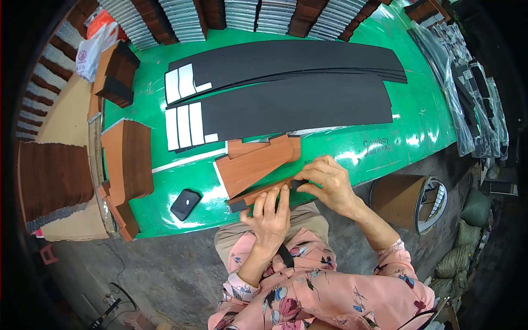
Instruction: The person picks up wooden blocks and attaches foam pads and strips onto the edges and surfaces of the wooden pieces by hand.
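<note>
Tabletop (344, 149) glossy green, floor (181, 269) grey

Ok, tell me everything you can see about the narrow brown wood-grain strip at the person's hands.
The narrow brown wood-grain strip looks like laminated board, with a dark grey piece at its picture-left end. It lies slanted near the glossy green tabletop's edge. Fingers of the left hand rest on it; the right hand pinches black material at the other end.
</note>
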Demonstrator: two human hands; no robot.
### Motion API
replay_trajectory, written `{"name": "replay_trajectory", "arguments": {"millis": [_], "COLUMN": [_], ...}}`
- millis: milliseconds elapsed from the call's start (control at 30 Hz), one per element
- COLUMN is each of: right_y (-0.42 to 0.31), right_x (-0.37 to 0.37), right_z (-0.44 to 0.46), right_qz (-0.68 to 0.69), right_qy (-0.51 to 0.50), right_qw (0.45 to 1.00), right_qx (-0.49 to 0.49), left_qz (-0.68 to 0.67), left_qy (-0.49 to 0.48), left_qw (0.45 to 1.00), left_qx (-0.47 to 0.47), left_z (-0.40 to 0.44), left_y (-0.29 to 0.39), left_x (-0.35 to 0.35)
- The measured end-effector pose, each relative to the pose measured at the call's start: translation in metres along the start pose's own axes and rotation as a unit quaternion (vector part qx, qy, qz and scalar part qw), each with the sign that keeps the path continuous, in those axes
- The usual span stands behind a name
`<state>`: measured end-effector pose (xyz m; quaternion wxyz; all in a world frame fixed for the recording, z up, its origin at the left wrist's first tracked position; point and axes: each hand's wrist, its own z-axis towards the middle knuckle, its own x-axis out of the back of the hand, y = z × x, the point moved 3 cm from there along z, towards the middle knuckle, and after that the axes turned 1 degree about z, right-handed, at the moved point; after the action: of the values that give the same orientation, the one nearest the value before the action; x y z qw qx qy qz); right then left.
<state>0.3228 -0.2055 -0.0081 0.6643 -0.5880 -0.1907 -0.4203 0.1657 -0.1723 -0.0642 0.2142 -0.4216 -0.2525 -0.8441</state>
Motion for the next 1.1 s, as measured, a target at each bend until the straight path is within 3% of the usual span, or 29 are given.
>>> {"name": "replay_trajectory", "arguments": {"millis": [1100], "right_y": [0.0055], "right_x": [-0.0029], "right_z": [0.0055], "right_qz": [0.008], "right_qy": [-0.047], "right_qw": [0.999], "right_qx": [0.005], "left_qz": [0.005], "left_qy": [0.009], "left_qw": [1.0], "left_qx": [-0.007], "left_z": [-0.0019], "left_y": [-0.0026], "left_x": [-0.0018]}}
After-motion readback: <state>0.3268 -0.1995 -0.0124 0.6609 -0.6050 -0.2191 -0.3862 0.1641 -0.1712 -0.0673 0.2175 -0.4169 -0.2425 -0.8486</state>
